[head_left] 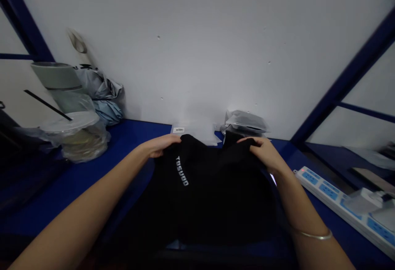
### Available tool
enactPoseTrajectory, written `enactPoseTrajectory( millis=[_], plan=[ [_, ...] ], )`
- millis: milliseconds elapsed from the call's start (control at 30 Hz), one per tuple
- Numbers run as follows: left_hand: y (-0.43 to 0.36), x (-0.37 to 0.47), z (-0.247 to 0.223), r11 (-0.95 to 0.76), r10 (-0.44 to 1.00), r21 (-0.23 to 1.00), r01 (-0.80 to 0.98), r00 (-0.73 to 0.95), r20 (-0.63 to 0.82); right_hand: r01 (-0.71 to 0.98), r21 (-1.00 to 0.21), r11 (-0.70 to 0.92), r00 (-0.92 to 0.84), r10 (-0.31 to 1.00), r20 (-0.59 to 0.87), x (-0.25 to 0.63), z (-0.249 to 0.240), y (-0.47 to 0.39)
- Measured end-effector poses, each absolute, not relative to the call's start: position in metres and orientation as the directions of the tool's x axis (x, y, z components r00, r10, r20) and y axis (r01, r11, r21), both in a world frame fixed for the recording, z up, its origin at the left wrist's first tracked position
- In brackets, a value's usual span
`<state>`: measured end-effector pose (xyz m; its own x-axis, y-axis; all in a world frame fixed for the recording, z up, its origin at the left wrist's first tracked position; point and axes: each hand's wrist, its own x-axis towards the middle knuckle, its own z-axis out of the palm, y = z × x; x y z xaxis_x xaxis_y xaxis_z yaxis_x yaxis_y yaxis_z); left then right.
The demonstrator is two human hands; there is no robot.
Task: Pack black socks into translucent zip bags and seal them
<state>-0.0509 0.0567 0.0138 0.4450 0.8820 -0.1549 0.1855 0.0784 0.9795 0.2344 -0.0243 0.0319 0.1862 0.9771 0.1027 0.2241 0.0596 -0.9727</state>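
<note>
A black cloth garment (216, 187) with white lettering hangs spread between my two hands, over the blue table. My left hand (162, 143) is closed on its upper left edge, near the lettering. At the upper right edge, the fingers of my right hand (265, 152) grip the cloth too. The garment's exact kind cannot be made out, and its lower part fades into the dark. Just behind it lies a clear plastic bag (197, 132) with a barcode label. Further right, behind my right hand, is a stack of plastic-wrapped packages (245, 122).
A white power strip (335, 200) with a plugged-in charger (364, 201) runs along the right side. On the left stand a lidded cup with a black straw (72, 122) in a plastic bag, a pale green cylinder (58, 76) and a folded umbrella (106, 111). A white wall closes off the back.
</note>
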Motion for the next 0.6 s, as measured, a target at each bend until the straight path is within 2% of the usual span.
enactPoseTrajectory(
  millis=[33,67,133,167,200,233,300,333,400,467,533,600],
  plan=[
    [0.061,-0.053,0.012,0.019,0.924,0.953,0.301,0.358,-0.131,0.336,-0.939,0.073,0.113,0.987,0.117,0.235,0.034,-0.027],
    [0.064,-0.054,0.012,-0.069,0.966,0.91,0.409,0.254,-0.041,0.433,-0.897,0.092,0.051,0.991,0.127,0.235,0.035,-0.029],
    [0.062,-0.05,0.013,-0.287,0.956,0.787,0.545,0.109,0.273,0.56,-0.817,0.139,-0.042,0.989,0.139,0.235,0.035,-0.032],
    [0.058,-0.046,0.015,-0.399,0.905,0.718,0.57,0.119,0.408,0.592,-0.788,0.167,-0.074,0.985,0.153,0.235,0.035,-0.032],
    [0.052,-0.042,0.018,-0.477,0.871,0.669,0.57,0.21,0.443,0.609,-0.768,0.199,-0.095,0.979,0.179,0.235,0.034,-0.031],
    [0.045,-0.037,0.021,-0.53,0.846,0.666,0.525,0.376,0.378,0.615,-0.753,0.235,-0.102,0.97,0.22,0.235,0.033,-0.03],
    [0.028,-0.03,0.028,-0.537,0.678,0.717,0.444,0.733,0.054,0.618,-0.724,0.307,-0.082,0.941,0.329,0.236,0.031,-0.028],
    [0.021,-0.027,0.031,-0.54,0.585,0.713,0.448,0.809,-0.065,0.615,-0.714,0.335,-0.074,0.926,0.371,0.236,0.03,-0.027],
    [0.008,-0.023,0.033,-0.571,0.504,0.666,0.481,0.845,-0.178,0.592,-0.714,0.375,-0.101,0.913,0.396,0.236,0.03,-0.026],
    [-0.001,-0.021,0.032,-0.626,0.493,0.577,0.525,0.84,-0.229,0.532,-0.746,0.4,-0.171,0.914,0.368,0.236,0.031,-0.027],
    [-0.005,-0.02,0.03,-0.682,0.47,0.494,0.54,0.84,-0.27,0.441,-0.811,0.383,-0.257,0.92,0.295,0.238,0.032,-0.027],
    [-0.005,-0.021,0.031,-0.719,0.416,0.476,0.506,0.863,-0.287,0.366,-0.874,0.319,-0.344,0.919,0.191,0.243,0.03,-0.025]
  ],
)
